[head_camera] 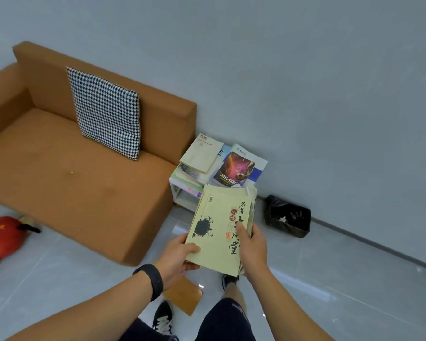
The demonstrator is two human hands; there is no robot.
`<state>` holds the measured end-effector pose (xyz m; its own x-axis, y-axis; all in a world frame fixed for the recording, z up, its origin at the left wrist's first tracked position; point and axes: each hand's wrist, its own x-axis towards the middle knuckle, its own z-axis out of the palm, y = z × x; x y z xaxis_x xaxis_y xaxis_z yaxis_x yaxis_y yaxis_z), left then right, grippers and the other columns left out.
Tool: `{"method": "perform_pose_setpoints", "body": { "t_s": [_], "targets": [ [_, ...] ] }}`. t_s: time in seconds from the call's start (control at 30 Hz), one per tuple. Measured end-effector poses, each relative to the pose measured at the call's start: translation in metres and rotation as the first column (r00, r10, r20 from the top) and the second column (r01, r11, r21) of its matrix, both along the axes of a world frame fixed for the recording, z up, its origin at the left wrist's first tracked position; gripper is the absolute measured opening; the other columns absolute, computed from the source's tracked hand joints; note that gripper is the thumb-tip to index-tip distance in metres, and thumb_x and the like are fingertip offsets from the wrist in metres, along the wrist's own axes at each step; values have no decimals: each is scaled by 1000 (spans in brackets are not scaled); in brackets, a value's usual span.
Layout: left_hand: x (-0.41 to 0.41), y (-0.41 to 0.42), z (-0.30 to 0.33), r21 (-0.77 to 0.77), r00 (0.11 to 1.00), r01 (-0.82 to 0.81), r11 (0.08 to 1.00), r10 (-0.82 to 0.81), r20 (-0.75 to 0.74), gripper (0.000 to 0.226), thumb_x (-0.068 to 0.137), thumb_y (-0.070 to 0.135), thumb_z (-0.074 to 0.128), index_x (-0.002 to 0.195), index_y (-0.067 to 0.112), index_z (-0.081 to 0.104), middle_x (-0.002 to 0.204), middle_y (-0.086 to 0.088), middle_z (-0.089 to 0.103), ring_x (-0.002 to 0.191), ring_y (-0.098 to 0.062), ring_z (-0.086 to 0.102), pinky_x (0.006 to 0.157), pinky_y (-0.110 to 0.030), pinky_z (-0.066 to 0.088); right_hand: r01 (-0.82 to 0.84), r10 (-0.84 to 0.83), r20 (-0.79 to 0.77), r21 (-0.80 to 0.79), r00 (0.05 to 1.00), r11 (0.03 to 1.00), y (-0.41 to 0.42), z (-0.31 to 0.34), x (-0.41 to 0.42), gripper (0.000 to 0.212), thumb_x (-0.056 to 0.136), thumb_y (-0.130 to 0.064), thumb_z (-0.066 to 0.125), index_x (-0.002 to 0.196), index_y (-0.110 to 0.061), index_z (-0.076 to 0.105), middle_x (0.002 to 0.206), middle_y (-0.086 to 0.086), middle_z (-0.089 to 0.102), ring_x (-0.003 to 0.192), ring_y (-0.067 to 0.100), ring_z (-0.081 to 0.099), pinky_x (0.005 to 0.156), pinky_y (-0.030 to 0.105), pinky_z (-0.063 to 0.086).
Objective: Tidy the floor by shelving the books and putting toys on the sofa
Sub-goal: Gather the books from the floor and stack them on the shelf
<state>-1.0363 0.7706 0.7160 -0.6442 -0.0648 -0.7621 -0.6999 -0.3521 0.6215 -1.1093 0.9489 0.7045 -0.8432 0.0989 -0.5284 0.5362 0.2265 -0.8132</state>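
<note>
- The brown sofa (pixel 67 168) fills the left of the view, with a checked cushion (pixel 106 112) leaning against its back; no toy lies on its seat.
- A red plush toy (pixel 3 238) lies on the floor (pixel 342 291) by the sofa's front corner, not yet put away.
- A low white shelf (pixel 180 193) stands at the sofa's right end, its top already piled with loosely overlapping books (pixel 219 163).
- The yellow-green book (pixel 219 230) is held in the air between the person and the shelf, cover up. Its long axis runs away from the person, the far short edge pointing at the shelf.
- The left hand (pixel 180 254) grips its near left corner and the right hand (pixel 252 247) clasps its right edge, thumb on the cover.
- A brown book (pixel 185 295) lies on the floor by the feet.
- Risk, as I judge it: the pile looks uneven, so another book laid on top could slide off, or knock the others down.
</note>
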Motion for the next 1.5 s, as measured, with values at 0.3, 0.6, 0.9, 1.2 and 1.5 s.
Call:
{"method": "perform_pose_setpoints", "body": {
  "t_s": [0.3, 0.6, 0.9, 1.2, 1.5],
  "targets": [
    [-191, 7, -23, -164, 958, -211, 964, 237, 163, 31, 93, -5, 55, 120, 9, 63, 109, -18, 74, 78, -22, 62, 60, -29, 45, -140, 135, 98, 47, 986, 989, -18, -58, -200, 25, 101, -41, 54, 119, -23, 58, 98, -11, 69, 90, 13, 68, 83, 39, 57],
    [-347, -61, -30, -620, 971, -140, 772, 229, 67, 54, 98, 19, 61, 149, 18, 43, 142, -3, 53, 121, -24, 58, 105, -44, 48, -217, 199, 367, 8, 909, 976, -80, -80, -388, 69, 87, -61, 55, 137, -15, 39, 123, 3, 61, 121, 32, 58, 106, 52, 46],
    [-314, -28, -57, -512, 974, 104, 853, 17, 225, 31, 100, 16, 55, 131, 19, 57, 124, 1, 61, 101, -20, 63, 83, -28, 52, -580, 568, 522, -162, 636, 798, -84, -95, -366, 23, 96, -25, 50, 115, -13, 51, 98, 6, 50, 88, 25, 51, 68, 31, 40],
    [-273, -20, -44, -548, 987, 43, 836, 52, 155, 21, 99, 10, 50, 112, 20, 63, 100, 2, 69, 84, -17, 66, 68, -25, 49, -788, 800, 278, -181, 532, 588, -121, -67, -299, 15, 102, -25, 45, 97, -25, 59, 115, 4, 70, 98, 26, 68, 63, 26, 49],
    [-161, -30, -9, -490, 934, -275, 827, 352, 69, 22, 106, 27, 45, 109, 23, 66, 106, 1, 69, 84, -19, 66, 77, -35, 53, -953, 961, 29, 138, 276, 270, -145, -23, -222, 19, 97, -25, 55, 112, -21, 67, 107, -8, 66, 97, 11, 58, 79, 26, 41]
  ]
}}
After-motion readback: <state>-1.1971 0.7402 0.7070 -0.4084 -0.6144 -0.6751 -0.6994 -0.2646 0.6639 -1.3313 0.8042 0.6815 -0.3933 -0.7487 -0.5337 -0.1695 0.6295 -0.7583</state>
